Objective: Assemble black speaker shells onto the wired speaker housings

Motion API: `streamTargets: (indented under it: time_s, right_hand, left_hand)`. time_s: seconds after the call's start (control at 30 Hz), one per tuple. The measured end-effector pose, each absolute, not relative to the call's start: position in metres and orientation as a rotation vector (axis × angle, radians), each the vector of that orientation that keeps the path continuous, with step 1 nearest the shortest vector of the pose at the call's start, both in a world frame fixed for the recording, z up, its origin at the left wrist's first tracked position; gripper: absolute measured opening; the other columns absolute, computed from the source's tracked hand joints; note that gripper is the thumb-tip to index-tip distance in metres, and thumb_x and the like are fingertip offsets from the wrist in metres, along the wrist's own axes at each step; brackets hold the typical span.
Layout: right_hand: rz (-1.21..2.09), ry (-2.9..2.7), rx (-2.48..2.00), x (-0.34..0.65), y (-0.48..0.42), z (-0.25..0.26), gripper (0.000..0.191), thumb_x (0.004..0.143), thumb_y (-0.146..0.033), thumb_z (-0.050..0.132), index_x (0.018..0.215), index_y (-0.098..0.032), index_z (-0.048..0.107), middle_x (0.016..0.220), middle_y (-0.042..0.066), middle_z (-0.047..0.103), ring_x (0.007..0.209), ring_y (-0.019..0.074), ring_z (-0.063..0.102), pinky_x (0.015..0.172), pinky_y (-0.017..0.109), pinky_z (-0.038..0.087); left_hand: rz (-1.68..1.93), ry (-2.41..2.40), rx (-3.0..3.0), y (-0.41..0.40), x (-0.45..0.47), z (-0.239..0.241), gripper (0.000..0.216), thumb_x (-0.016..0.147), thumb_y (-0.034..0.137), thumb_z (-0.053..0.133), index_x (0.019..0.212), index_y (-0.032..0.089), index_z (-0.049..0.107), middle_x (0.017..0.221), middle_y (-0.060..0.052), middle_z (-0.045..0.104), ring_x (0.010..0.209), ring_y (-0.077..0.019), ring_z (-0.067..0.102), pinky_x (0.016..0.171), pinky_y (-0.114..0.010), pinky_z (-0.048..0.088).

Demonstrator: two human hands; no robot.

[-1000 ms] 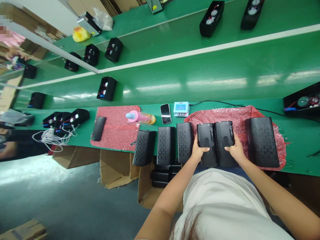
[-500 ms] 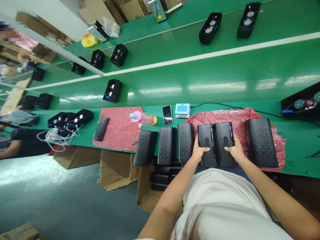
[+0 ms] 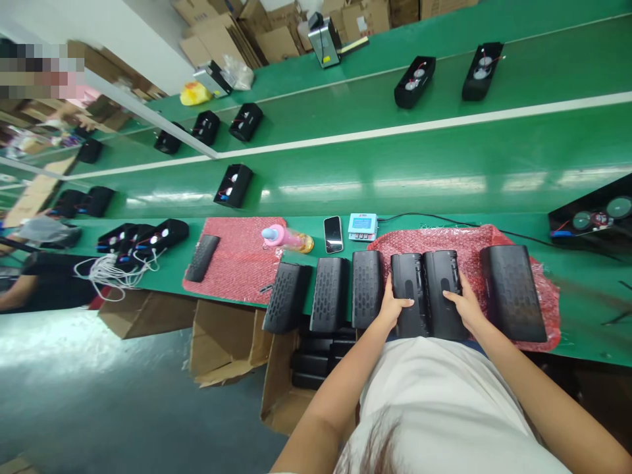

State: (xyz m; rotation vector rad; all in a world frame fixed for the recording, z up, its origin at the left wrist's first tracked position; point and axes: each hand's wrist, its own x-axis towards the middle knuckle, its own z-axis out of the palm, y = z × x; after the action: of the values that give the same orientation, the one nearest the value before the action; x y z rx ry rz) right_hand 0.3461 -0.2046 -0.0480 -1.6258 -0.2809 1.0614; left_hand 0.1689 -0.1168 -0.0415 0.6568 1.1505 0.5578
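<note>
My left hand [image 3: 394, 304] grips a black speaker housing [image 3: 409, 273] by its left side, thumb across its face. Around the right side of a second, similar housing [image 3: 439, 273], my right hand [image 3: 465, 304] is closed with its thumb on top. The two housings are side by side, with the pink bubble wrap [image 3: 429, 238] behind and under them. Left of my left hand stand black housings with patterned grilles: a near one [image 3: 366, 289], a middle one [image 3: 329, 294] and a far one [image 3: 287, 296]. A larger black housing [image 3: 513, 293] rests on the wrap to my right.
Behind the row are a phone [image 3: 333, 234], a small light-blue meter [image 3: 363, 226] with a black cable, and a pink-capped bottle [image 3: 288, 237]. Open speaker boxes [image 3: 234, 185] sit on the green line. Under the bench edge is a cardboard box [image 3: 281, 388] of black parts. A co-worker's arm [image 3: 20, 293] shows left.
The view has tilted slightly, so the bench appears a little lower. Both hands keep their hold on the two housings, with no clear movement.
</note>
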Motion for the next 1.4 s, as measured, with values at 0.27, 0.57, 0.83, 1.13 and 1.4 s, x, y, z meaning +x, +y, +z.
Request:
streamTargets:
  time_s: [0.27,0.57,0.83,1.13,1.4]
  right_hand:
    - [1.005,-0.228,-1.63,0.345,-0.197,-0.045,0.077,0.058,-0.034,0.073,0.131,-0.022,0.05,0.126,0.008,0.058,0.109,0.0269,0.057,0.103,0.047,0.04]
    - [0.97,-0.168,-1.651,0.345,-0.197,-0.049,0.074,0.055,-0.037,0.074,0.124,-0.022,0.052,0.122,0.009,0.059,0.108,0.0266,0.057,0.1,0.046,0.043]
    - [0.859,-0.195,-1.748,0.343,-0.191,-0.06,0.067,0.06,-0.043,0.072,0.119,-0.019,0.053,0.121,0.011,0.059,0.109,0.0253,0.056,0.101,0.047,0.041]
    - [0.941,-0.351,-1.699,0.346,-0.203,-0.053,0.074,0.06,-0.041,0.067,0.129,-0.022,0.048,0.128,0.01,0.055,0.114,0.026,0.054,0.102,0.046,0.04]
    - [0.972,-0.468,-1.771,0.352,-0.205,-0.052,0.082,0.059,-0.039,0.067,0.135,-0.02,0.042,0.134,0.011,0.05,0.119,0.0281,0.05,0.107,0.048,0.034]
  left_hand:
    - [0.564,1.247,0.614,-0.117,0.174,-0.032,0.113,0.041,-0.005,0.071,0.142,0.029,0.034,0.118,-0.005,0.064,0.099,-0.0236,0.062,0.086,-0.036,0.052]
    - [0.584,1.286,0.626,-0.117,0.178,-0.028,0.111,0.039,-0.006,0.071,0.14,0.027,0.038,0.123,-0.007,0.061,0.103,-0.0247,0.061,0.086,-0.036,0.052]
    - [0.588,1.292,0.638,-0.117,0.175,-0.036,0.113,0.037,-0.006,0.074,0.139,0.028,0.039,0.123,-0.005,0.062,0.107,-0.0247,0.06,0.093,-0.038,0.049]
    - [0.62,1.275,0.658,-0.118,0.179,-0.031,0.11,0.038,-0.006,0.071,0.139,0.026,0.039,0.124,-0.007,0.06,0.105,-0.0253,0.06,0.088,-0.036,0.05]
    - [0.603,1.278,0.645,-0.117,0.177,-0.029,0.111,0.039,-0.006,0.07,0.14,0.027,0.039,0.122,-0.006,0.062,0.1,-0.0234,0.061,0.085,-0.034,0.052]
